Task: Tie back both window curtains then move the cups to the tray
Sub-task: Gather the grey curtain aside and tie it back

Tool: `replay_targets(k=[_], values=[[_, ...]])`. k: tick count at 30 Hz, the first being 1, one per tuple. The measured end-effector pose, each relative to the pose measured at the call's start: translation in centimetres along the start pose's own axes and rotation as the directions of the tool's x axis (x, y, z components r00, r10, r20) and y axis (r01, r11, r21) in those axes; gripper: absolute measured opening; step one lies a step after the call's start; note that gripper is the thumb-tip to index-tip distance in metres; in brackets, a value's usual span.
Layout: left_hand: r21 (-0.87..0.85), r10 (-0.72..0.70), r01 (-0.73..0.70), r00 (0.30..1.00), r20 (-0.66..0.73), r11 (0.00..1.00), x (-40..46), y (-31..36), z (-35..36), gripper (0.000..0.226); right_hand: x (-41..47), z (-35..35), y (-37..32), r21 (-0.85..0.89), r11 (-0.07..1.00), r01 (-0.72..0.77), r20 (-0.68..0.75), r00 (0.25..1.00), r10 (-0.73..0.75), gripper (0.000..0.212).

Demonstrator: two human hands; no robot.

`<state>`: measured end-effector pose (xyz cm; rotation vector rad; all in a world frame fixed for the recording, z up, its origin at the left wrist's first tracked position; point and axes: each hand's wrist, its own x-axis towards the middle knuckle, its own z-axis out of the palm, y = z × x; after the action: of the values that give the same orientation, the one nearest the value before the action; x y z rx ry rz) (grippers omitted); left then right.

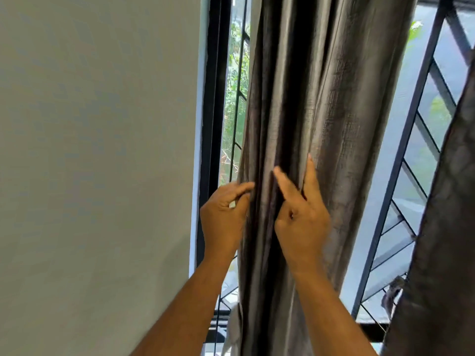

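A grey-brown curtain [321,98] hangs gathered in folds in front of the window, at the middle of the view. My left hand [223,217] is at its left edge, thumb and fingers pinching a fold of the cloth. Just to its right, my right hand [300,214] lies against the folds with the fingers stretched upward, two of them pushed into a crease. A second dark curtain [442,227] hangs at the right edge, with a tie [392,294] dangling from its side. No cups or tray are in view.
A plain pale wall [97,150] fills the left half. The black window frame [213,124] runs down beside it. A metal grille [401,176] with slanted bars covers the window, with greenery outside.
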<state>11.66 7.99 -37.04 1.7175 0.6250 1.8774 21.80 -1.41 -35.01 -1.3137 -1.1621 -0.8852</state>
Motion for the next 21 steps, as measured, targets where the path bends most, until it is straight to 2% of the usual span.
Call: replay_targets(k=[2,4,5,7,8,10,13,15,16,18,19,21], values=[[0.081,-0.074,0.072,0.997,0.023,0.994,-0.9,-1.0,-0.1,0.032,-1.7,1.0,0.0,-0.003,0.992,-0.124,0.108,0.986,0.124,0.056],[0.175,-0.073,0.06,0.995,0.069,0.983,-1.8,-1.3,0.0,0.025,-3.2,1.7,0.2,0.001,0.958,-0.286,0.189,0.941,0.28,0.053],[0.167,-0.058,0.044,0.995,0.082,0.985,-2.3,-1.0,0.1,0.02,-3.7,1.8,0.5,0.004,0.945,-0.328,0.223,0.921,0.319,0.052],[0.089,-0.023,0.014,0.995,0.102,0.996,-2.8,-0.1,0.2,0.033,-4.2,1.8,0.8,0.039,0.928,-0.37,0.266,0.899,0.348,0.048],[0.099,-0.004,-0.006,0.995,0.099,0.995,-2.8,0.1,0.3,0.037,-4.3,1.5,0.8,0.064,0.917,-0.394,0.276,0.89,0.363,0.046],[0.229,0.053,-0.066,0.997,0.06,0.971,-2.3,0.1,0.4,0.029,-4.4,0.8,0.9,0.083,0.905,-0.417,0.255,0.887,0.385,0.045],[0.344,0.133,-0.103,0.989,-0.066,0.933,-3.1,-0.3,-1.4,0.022,-4.7,-1.1,2.1,0.047,0.896,-0.441,0.127,0.893,0.433,0.045],[0.368,0.204,-0.152,0.973,-0.106,0.917,-5.1,-0.9,-3.3,0.013,-5.0,-2.5,3.3,-0.011,0.92,-0.391,0.007,0.921,0.391,0.05],[0.391,0.225,-0.178,0.972,-0.075,0.903,-6.0,-1.1,-3.9,0.008,-5.2,-3.0,3.8,-0.096,0.942,-0.322,-0.052,0.947,0.318,0.053],[0.424,0.221,-0.196,0.975,-0.009,0.884,-7.1,-1.6,-4.0,0.011,-6.1,-3.6,4.1,-0.308,0.939,-0.154,-0.13,0.984,0.119,0.052],[0.42,0.228,-0.21,0.974,0.006,0.883,-7.2,-1.5,-3.6,0.011,-6.7,-3.5,4.0,-0.353,0.933,-0.072,-0.13,0.991,0.027,0.047],[0.412,0.29,-0.27,0.957,0.014,0.871,-7.4,-0.2,-2.5,0.004,-7.7,-3.0,3.4,-0.313,0.949,0.031,-0.079,0.995,-0.059,0.033]])
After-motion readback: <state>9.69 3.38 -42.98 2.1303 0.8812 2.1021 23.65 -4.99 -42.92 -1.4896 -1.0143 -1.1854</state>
